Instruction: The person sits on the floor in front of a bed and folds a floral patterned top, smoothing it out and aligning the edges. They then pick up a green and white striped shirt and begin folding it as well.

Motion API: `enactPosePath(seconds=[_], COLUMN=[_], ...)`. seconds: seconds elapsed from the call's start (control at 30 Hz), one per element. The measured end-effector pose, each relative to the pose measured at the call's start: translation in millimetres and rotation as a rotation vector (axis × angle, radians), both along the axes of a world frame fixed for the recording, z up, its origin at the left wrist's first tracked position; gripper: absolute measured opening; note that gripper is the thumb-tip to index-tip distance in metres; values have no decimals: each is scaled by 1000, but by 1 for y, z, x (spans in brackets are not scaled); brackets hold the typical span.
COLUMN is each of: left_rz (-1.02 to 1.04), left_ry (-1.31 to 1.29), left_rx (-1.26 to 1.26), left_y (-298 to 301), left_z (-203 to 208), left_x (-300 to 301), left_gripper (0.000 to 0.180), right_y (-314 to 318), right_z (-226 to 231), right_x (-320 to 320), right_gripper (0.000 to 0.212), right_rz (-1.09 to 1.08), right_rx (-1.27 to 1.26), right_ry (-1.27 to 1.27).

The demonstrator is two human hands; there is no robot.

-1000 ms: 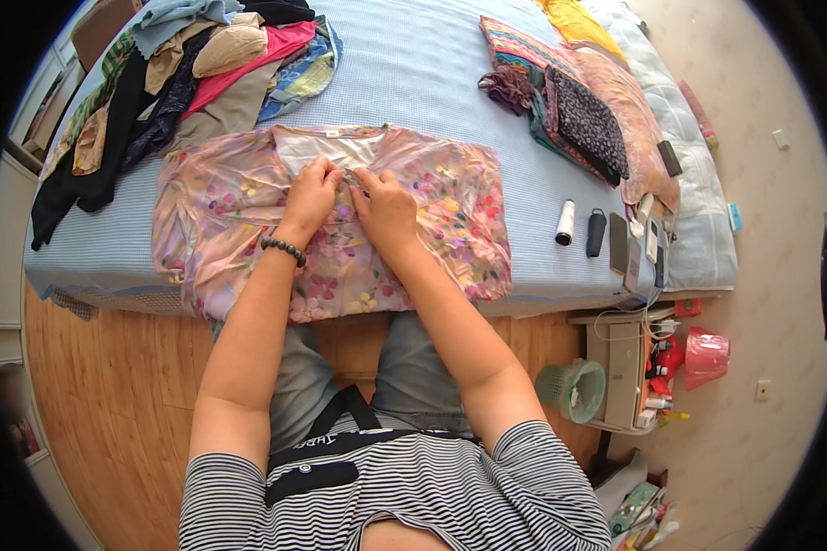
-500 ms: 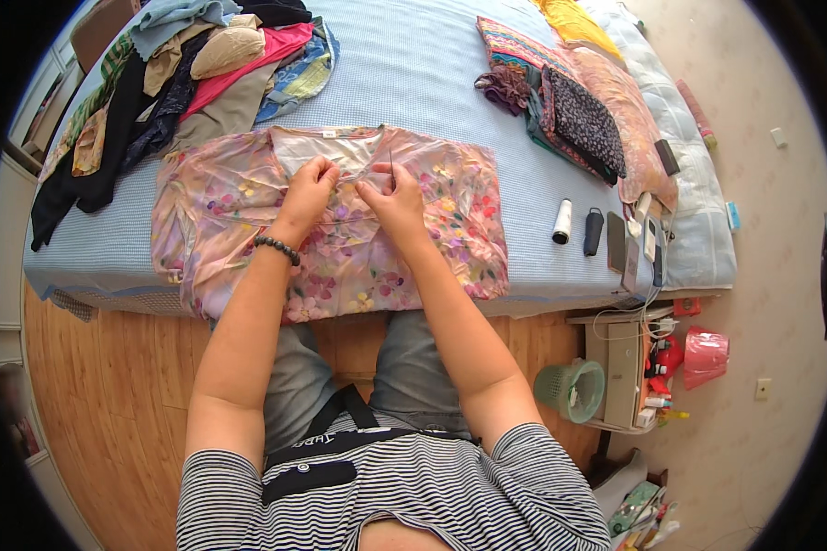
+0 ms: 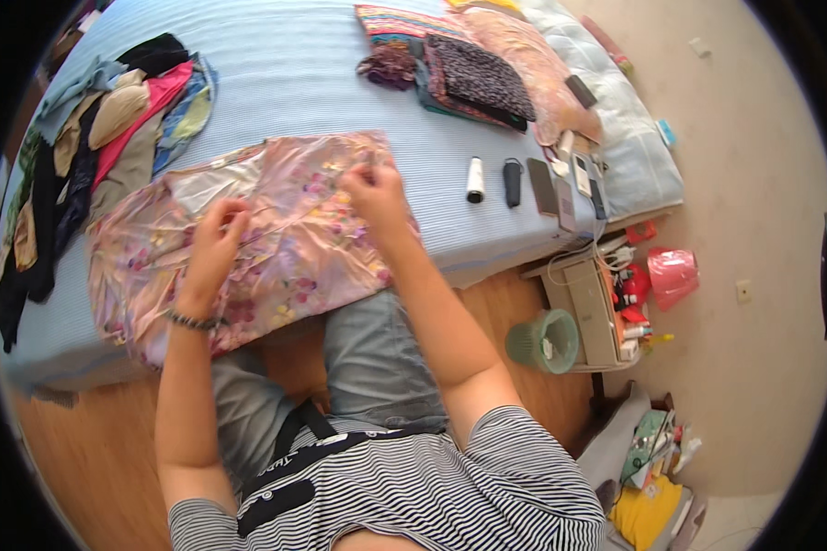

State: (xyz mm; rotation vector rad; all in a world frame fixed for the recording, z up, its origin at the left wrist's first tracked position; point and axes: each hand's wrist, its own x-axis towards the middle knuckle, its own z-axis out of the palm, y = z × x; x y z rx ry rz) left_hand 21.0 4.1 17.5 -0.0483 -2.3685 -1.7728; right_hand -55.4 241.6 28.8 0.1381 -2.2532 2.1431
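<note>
A pink floral garment (image 3: pixel 289 243) lies spread along the near edge of the bed, its pale neckline opening to the left. Over its left middle, near the neckline, is my left hand (image 3: pixel 217 241), the fingers curled in toward the thumb; what they hold, if anything, is too small to make out. A dark bead bracelet (image 3: pixel 196 321) circles that wrist. My right hand (image 3: pixel 379 197) is raised over the garment's right part, its thumb and fingers pinched together. Whatever sits in that pinch cannot be made out.
A heap of clothes (image 3: pixel 124 115) lies at the left; folded garments (image 3: pixel 478 78) are stacked far right. A white cylinder (image 3: pixel 475 179), a black pouch-like item (image 3: pixel 512 182) and phones (image 3: pixel 542 186) rest nearby. Beside the bed are a green basket (image 3: pixel 544 340) and drawer unit (image 3: pixel 586 308).
My hands, close together at the neckline before, are now apart, the right one farther right. A thin dark item at my right fingers no longer shows. The view has turned rightward.
</note>
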Motion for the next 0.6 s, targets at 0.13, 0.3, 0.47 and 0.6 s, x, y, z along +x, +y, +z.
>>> enactPosePath(seconds=[0.13,0.3,0.47,0.6], left_rz=[100,265,411,468], left_ry=[31,-64,-130,-195], left_rx=[-117,-14,1,-15], left_y=[-28,-87,-117,-137], left_z=[28,9,-7,-24], left_x=[46,100,140,163], left_gripper=[13,14,14,16], right_y=[172,293,291,304], right_z=[20,-10,-20,-14], right_x=[-26,-39,-45,-40], right_gripper=[22,19,22,22], right_rz=[-502,-508,-540,-608], right_rx=[424,865,857,1051], right_ry=[178,138,126,23])
